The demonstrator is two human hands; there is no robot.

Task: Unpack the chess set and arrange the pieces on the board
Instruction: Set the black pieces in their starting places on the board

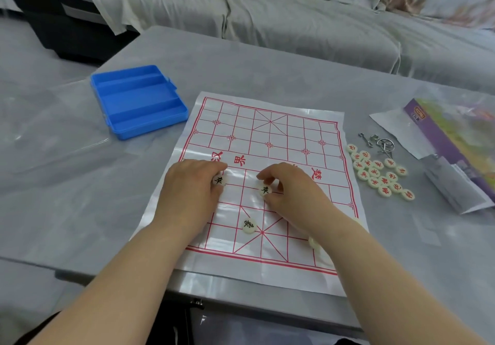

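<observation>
A white plastic-sheet board [270, 141] with a red grid lies on the grey table. My left hand [187, 189] pinches a cream disc piece with a black character [219, 180] over the board's near-left part. My right hand [289, 192] pinches another black-marked piece [265, 190] near the board's middle. A third black-marked piece [249, 225] lies on the board near the palace cross. Another cream piece [314, 243] shows partly under my right forearm. Several red-marked pieces [380, 173] lie in a heap on the table right of the board.
An open blue plastic case [139, 101] with empty compartments sits at the back left. Metal wire puzzle rings [380, 141] and a purple packet in a plastic bag [450, 141] lie at the right. A covered sofa [267, 10] stands beyond the table.
</observation>
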